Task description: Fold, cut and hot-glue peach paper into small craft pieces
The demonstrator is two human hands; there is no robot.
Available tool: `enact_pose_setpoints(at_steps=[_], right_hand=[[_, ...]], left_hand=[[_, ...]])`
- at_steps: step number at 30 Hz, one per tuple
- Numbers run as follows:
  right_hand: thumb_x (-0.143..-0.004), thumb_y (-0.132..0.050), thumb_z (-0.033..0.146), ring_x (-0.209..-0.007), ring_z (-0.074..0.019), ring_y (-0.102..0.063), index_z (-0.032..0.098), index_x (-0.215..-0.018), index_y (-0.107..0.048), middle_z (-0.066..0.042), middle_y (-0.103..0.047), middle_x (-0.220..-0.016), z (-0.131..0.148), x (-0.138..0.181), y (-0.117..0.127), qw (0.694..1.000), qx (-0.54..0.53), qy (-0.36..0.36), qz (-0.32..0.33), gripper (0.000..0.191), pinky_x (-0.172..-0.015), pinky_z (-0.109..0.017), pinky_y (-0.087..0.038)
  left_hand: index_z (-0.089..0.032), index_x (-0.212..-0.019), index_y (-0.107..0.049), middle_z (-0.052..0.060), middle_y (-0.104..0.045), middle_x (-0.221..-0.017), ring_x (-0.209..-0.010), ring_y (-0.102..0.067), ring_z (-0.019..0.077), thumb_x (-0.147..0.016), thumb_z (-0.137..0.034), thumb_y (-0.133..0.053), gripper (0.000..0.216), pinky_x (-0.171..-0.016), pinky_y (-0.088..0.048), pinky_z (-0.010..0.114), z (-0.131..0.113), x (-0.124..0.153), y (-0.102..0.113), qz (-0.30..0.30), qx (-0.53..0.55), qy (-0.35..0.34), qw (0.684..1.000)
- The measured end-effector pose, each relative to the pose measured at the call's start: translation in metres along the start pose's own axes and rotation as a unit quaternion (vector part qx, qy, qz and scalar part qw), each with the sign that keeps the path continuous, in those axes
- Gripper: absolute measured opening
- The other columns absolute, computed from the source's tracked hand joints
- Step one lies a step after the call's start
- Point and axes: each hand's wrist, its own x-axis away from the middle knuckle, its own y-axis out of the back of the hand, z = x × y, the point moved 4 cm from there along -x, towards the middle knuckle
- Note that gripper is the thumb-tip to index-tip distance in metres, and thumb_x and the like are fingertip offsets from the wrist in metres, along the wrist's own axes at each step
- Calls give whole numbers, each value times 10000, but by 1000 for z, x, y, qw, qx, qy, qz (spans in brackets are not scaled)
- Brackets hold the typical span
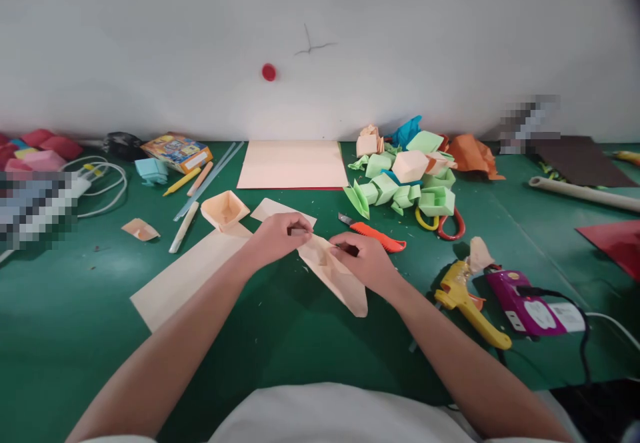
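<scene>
Clock directions centre on the folded peach paper [345, 283], which lies on the green surface [280, 343] between the hands. At nine o'clock is a flat peach sheet [183, 280], seemingly unfolded; at ten, an open peach box [225, 211] looks already shaped. The left hand [281, 235] pinches the paper's far end in its fingers; the right hand [367, 260] has its fingers closed on the upper right edge. I judge the piece part-way along: creases and raised sides are made, but its near end is still open and unboxed. At one o'clock, the piled green boxes [385, 188] appear finished; an orange cutter [377, 234] rests at two, unused, and a yellow glue gun [473, 311] just past three.
</scene>
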Motion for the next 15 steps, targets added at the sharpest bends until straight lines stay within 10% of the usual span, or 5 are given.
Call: enact_pose_setpoints(at_steps=[15], right_hand=[[-941, -541, 227, -829, -218, -648, 238, -922, -697, -34, -730, -877, 5, 5, 8, 994, 46, 65, -80, 158, -700, -342, -482]], left_hand=[[-209, -1021, -684, -33, -626, -640, -524, -508, 120, -729, -311, -713, 310, -505, -379, 246, -15, -1, -12, -62, 106, 66, 990]])
